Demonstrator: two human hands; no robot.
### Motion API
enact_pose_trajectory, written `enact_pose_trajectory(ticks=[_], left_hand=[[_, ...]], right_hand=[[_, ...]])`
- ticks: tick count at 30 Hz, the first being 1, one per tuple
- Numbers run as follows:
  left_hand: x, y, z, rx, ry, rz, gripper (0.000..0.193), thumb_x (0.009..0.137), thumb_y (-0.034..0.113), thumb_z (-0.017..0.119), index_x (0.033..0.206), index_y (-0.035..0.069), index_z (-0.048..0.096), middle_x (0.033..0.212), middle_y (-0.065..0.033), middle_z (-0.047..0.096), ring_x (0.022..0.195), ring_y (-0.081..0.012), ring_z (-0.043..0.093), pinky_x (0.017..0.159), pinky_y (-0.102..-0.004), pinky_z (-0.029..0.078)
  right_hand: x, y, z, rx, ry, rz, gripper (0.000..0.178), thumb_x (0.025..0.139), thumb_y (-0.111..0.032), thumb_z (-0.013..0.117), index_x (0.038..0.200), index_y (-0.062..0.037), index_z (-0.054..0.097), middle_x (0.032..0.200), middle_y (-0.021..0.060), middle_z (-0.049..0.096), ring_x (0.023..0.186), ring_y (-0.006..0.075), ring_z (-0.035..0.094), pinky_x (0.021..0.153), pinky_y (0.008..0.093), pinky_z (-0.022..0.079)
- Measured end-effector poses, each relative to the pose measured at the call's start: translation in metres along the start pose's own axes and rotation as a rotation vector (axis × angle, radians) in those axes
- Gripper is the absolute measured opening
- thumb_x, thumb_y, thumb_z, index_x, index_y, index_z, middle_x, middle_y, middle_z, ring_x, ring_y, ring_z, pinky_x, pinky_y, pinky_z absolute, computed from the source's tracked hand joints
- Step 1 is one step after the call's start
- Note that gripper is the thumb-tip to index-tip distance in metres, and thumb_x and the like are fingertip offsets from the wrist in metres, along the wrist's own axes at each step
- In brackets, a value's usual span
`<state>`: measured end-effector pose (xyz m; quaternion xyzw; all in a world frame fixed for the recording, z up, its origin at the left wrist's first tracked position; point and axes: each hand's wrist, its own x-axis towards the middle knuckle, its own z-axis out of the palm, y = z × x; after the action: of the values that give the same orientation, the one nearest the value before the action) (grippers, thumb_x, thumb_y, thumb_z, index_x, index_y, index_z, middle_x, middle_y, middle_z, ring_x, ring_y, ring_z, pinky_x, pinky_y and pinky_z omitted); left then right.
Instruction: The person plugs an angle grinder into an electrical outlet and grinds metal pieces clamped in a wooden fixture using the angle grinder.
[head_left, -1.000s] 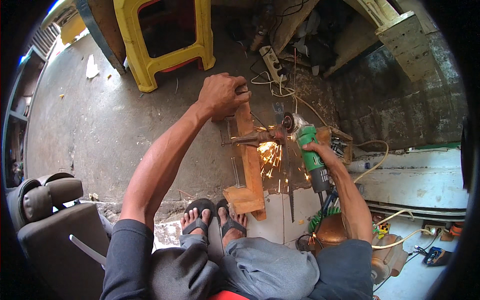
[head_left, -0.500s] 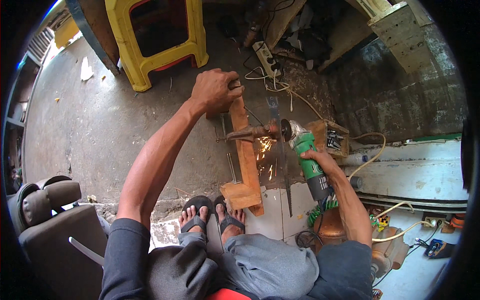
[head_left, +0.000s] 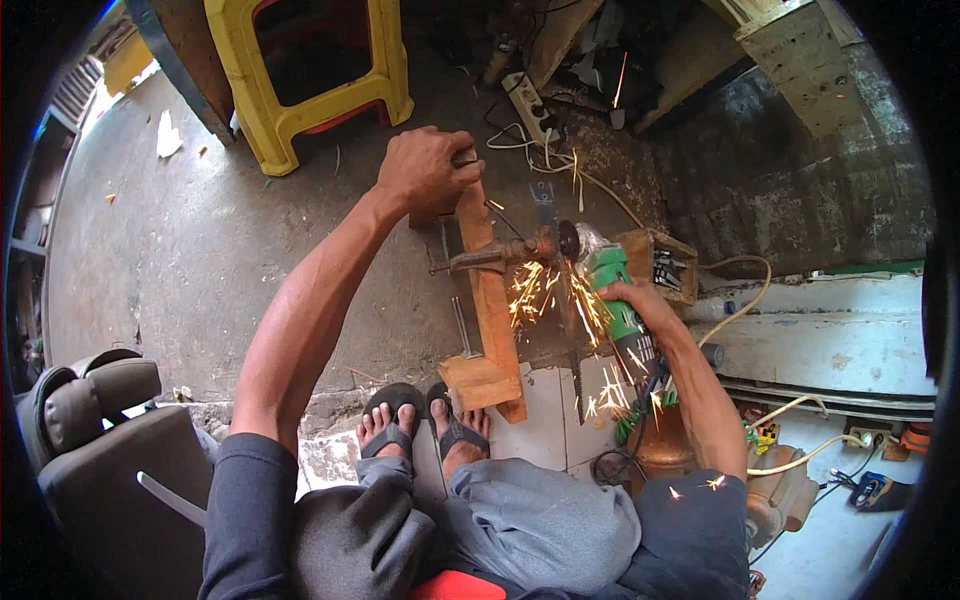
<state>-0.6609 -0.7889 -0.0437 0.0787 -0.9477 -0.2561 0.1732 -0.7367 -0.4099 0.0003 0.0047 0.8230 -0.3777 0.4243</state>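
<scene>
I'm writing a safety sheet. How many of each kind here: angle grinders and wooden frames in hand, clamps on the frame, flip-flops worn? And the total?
Angle grinder in the right hand: 1
Wooden frame gripped by the left hand: 1
Clamp across the frame: 1
Flip-flops worn: 2
Total: 5

Fisheye view, its straight edges bowed and its rim black. Pale daylight whitens the upper left and lays a soft sheen on the grey floor (head_left: 200, 260); the top centre is dim. Sparks (head_left: 527, 293) beside the green grinder (head_left: 624, 322) glow as bright orange streaks.
</scene>
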Motion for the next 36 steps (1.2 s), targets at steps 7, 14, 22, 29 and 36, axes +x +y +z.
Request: enact_pose_trajectory(ticks=[7,14,22,29,36], left_hand=[[0.000,-0.004,0.000,0.010,0.001,0.010,0.037,0.086,0.043,0.069,0.099,0.009,0.076,0.088,-0.0177,0.073,0.087,-0.0370,0.071,0.077,-0.0483,0.056],[-0.002,-0.006,0.005,0.002,0.034,0.023,0.036,0.085,0.043,0.070,0.100,0.011,0.076,0.086,-0.0164,0.073,0.086,-0.0362,0.071,0.076,-0.0476,0.056],[0.001,-0.001,-0.009,-0.019,-0.041,-0.009,0.035,0.085,0.041,0.070,0.103,0.011,0.075,0.090,-0.0157,0.075,0.090,-0.0371,0.072,0.078,-0.0478,0.057],[-0.014,-0.029,-0.014,0.032,-0.095,0.040,0.044,0.087,0.043,0.075,0.113,0.008,0.068,0.092,-0.0201,0.073,0.087,-0.0409,0.071,0.077,-0.0489,0.056],[-0.079,-0.057,-0.069,-0.063,0.290,-0.297,0.047,0.086,0.045,0.081,0.111,0.006,0.072,0.093,-0.0170,0.075,0.085,-0.0291,0.076,0.074,-0.0391,0.056]], right_hand=[[-0.006,0.020,-0.003,0.034,-0.003,-0.013,0.033,0.088,-0.033,0.069,0.100,-0.0021,0.069,0.085,0.0049,0.069,0.066,0.0129,0.063,0.061,0.0285,0.049],[-0.020,0.035,-0.002,0.026,-0.058,0.051,0.033,0.088,-0.035,0.072,0.099,-0.0037,0.071,0.089,0.0020,0.070,0.074,0.0102,0.062,0.067,0.0265,0.046],[-0.047,0.010,0.008,0.085,-0.030,0.043,0.038,0.084,-0.032,0.074,0.103,-0.0018,0.062,0.083,0.0081,0.066,0.062,0.0180,0.068,0.057,0.0323,0.056],[-0.075,0.027,-0.020,0.331,0.131,-0.103,0.043,0.083,-0.030,0.073,0.108,0.0005,0.055,0.080,0.0104,0.062,0.059,0.0236,0.069,0.052,0.0382,0.061],[-0.108,0.050,-0.039,0.553,0.238,-0.197,0.038,0.084,-0.030,0.071,0.104,-0.0015,0.056,0.076,0.0109,0.063,0.058,0.0243,0.070,0.052,0.0369,0.061]])
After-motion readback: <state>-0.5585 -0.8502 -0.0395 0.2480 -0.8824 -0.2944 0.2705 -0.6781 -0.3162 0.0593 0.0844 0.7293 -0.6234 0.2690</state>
